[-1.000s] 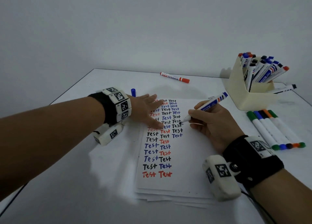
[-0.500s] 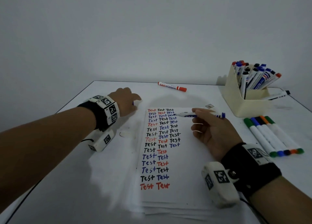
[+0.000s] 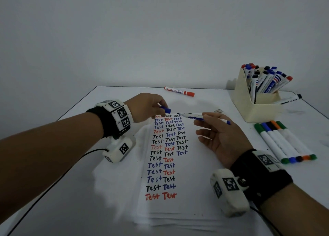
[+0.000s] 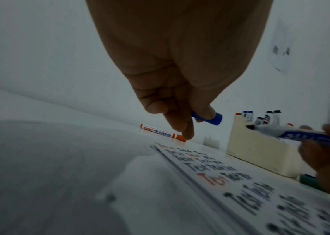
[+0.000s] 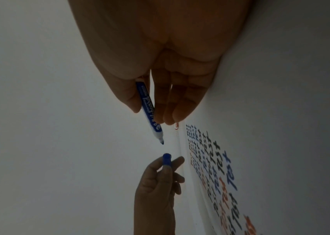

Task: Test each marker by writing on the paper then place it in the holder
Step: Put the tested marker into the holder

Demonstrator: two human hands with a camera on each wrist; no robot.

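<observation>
The right hand (image 3: pixel 219 137) pinches an uncapped blue marker (image 3: pixel 194 116) above the paper (image 3: pixel 179 205). Just beyond its tip, the left hand (image 3: pixel 145 106) pinches the blue cap (image 3: pixel 165 109). Farther right stands the marker-filled holder (image 3: pixel 256 109).

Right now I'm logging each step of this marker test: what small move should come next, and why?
Probably push the blue cap onto the blue marker. The left hand pinches the cap just short of the bare tip, the right hand holds the barrel, and both hover above the paper.
</observation>
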